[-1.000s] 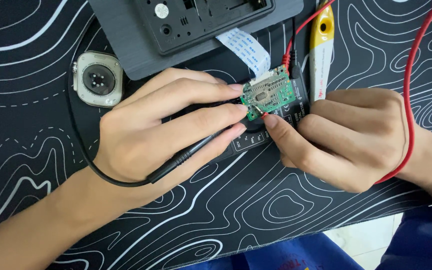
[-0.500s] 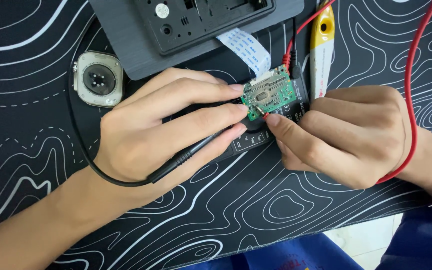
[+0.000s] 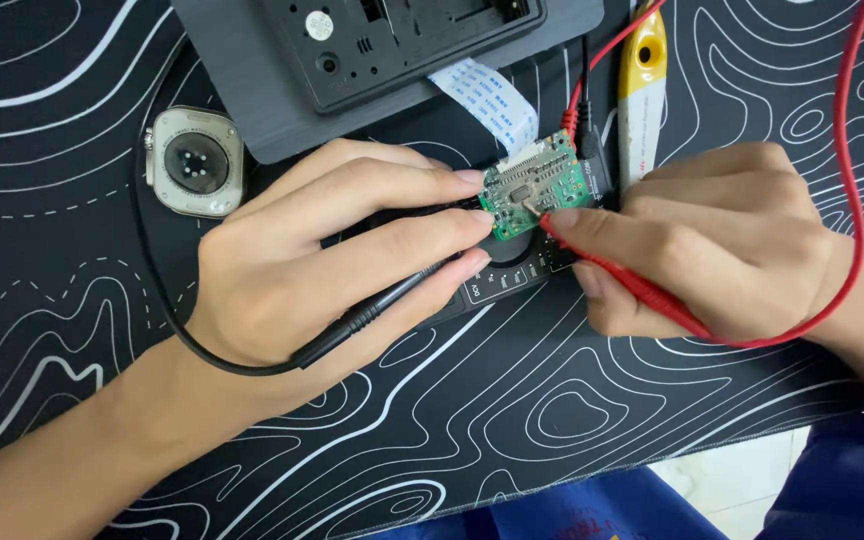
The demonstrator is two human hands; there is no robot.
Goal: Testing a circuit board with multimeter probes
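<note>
A small green circuit board point(image 3: 537, 185) lies on top of a black multimeter point(image 3: 512, 275), with a white ribbon cable point(image 3: 487, 100) running from it up to a dark grey device point(image 3: 372, 60). My left hand point(image 3: 322, 265) holds a black test probe point(image 3: 392, 300) between its fingers, fingertips against the board's left edge. My right hand point(image 3: 712, 250) grips a red test probe point(image 3: 622, 275), whose tip touches the board's middle.
A smartwatch body point(image 3: 194, 162) lies face down at the upper left on the black mat point(image 3: 452, 430) with white contour lines. A yellow-handled tool point(image 3: 642, 70) lies at the upper right. The red lead point(image 3: 857, 170) loops around my right wrist. The mat's front edge is near my body.
My right hand has shifted slightly, bringing the red probe tip onto the board's middle. My left hand and the black probe have stayed still.
</note>
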